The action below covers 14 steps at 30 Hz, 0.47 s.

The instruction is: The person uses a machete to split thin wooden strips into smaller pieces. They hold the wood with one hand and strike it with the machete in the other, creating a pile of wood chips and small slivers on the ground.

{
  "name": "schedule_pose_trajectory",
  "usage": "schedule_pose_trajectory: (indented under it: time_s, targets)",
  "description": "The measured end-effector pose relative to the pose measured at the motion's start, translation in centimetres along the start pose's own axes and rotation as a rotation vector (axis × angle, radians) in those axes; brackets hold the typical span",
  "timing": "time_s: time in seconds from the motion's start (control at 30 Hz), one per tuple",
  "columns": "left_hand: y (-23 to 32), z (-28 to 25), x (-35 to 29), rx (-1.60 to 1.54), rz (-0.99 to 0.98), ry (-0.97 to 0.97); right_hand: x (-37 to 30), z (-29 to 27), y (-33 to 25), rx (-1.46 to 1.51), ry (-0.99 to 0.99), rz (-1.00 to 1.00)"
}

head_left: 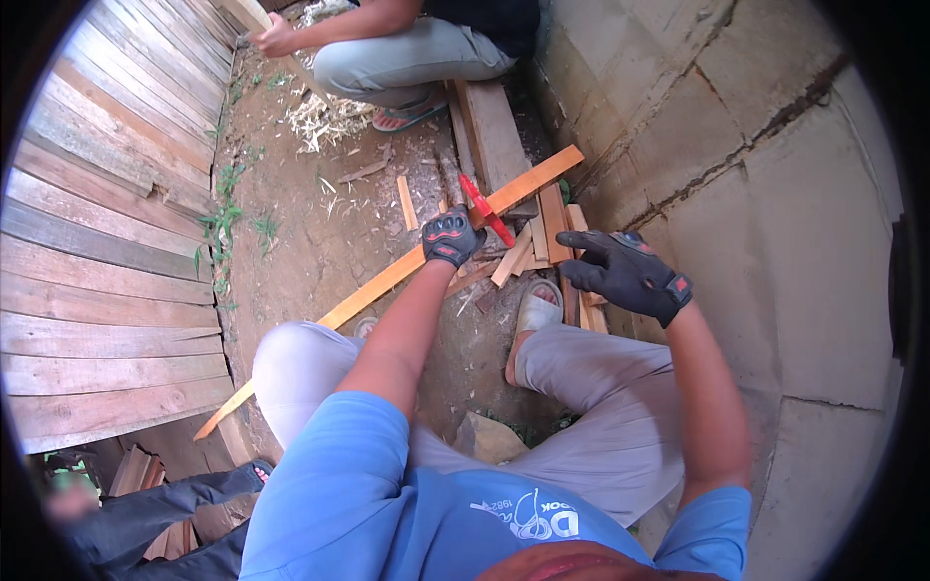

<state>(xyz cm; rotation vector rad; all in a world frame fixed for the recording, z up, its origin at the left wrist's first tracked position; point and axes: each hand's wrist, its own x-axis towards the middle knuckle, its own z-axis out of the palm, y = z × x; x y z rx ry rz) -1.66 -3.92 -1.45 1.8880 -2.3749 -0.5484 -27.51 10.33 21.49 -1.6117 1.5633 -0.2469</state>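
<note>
My left hand (451,238), in a black glove with red marks, is closed round a long, flat wooden strip (373,288). The strip slants from the lower left up to a wooden beam (496,136), where its far part lies across the wood. Just beyond my left hand, a narrow red tool (485,209) crosses the strip; its exact kind I cannot make out. In a matching glove, my right hand (625,271) hangs to the right of the strip with fingers apart and nothing in them. Below it lie several wooden offcuts (554,225).
A person (417,60) squats at the top, gripping a piece of wood above pale shavings (334,121). Another person's dark-trousered leg (165,504) shows lower left. A plank wall (116,320) stands left, a cracked block wall (727,184) right. A flat stone (487,438) lies between my legs.
</note>
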Motion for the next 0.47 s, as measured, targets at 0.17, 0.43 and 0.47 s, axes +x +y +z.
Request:
schedule_pose_trajectory:
  time_s: [0.17,0.43,0.47]
  targets:
    - [-0.4,-1.0,0.7,-0.032,0.093,-0.103,0.7,-2.1,4.3,-0.403,-0.085,0.149]
    - [-6.9,-15.7,-0.3,0.058,0.068,-0.173,4.8,-1.0,6.9,-0.258,-0.135,0.212]
    - [-5.1,-19.7,-1.4,-0.007,0.079,-0.208,5.0,-1.2,7.1,-0.189,-0.242,0.297]
